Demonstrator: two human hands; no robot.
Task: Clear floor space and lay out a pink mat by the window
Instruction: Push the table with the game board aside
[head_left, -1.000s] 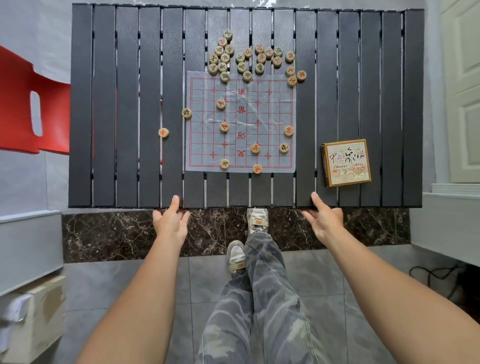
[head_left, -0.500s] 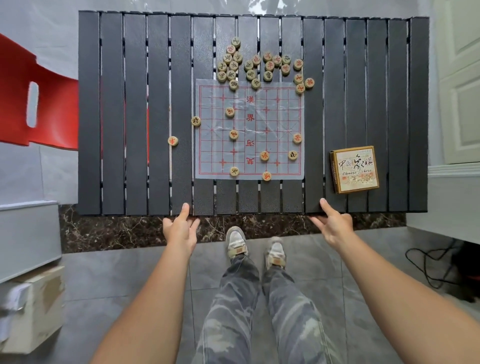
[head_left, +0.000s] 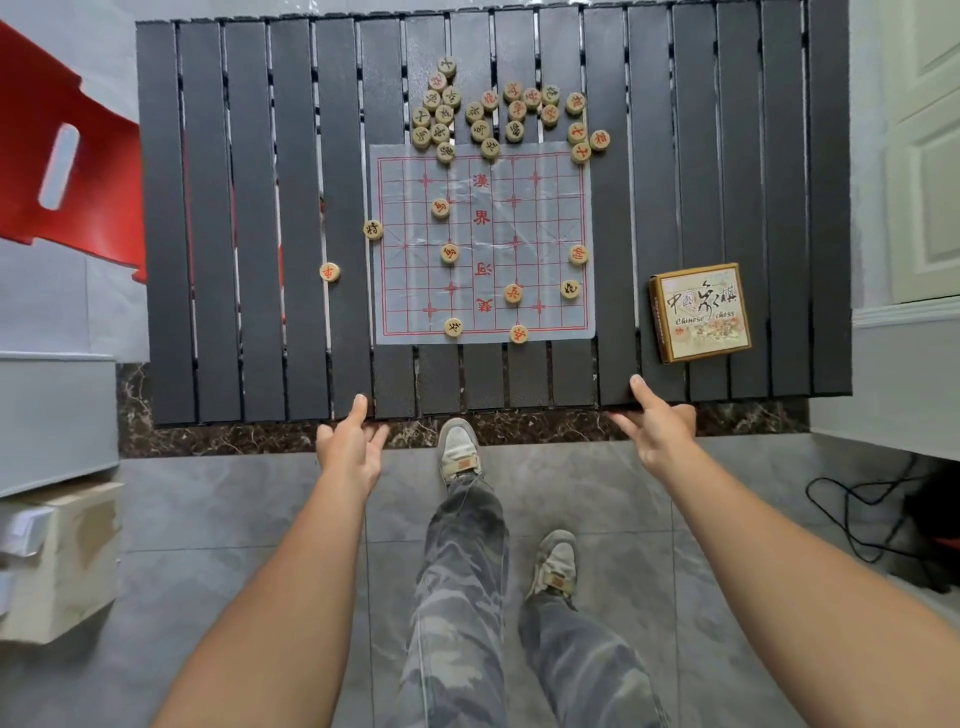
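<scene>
Both the left hand (head_left: 350, 452) and right hand (head_left: 657, 434) are clamped on the slatted table (head_left: 234, 260) at its near edge, thumbs laid on top.

The table (head_left: 208, 260) edge hides fingertips of the left hand (head_left: 350, 452) and right hand (head_left: 658, 434).

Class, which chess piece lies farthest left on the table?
The red-marked piece, alone on the dark table, clear of the paper board; the black-marked piece beside it sits at the sheet's edge.

Bright, even light, soft shadows, sharp centre, wide-angle bending at edges.
</scene>
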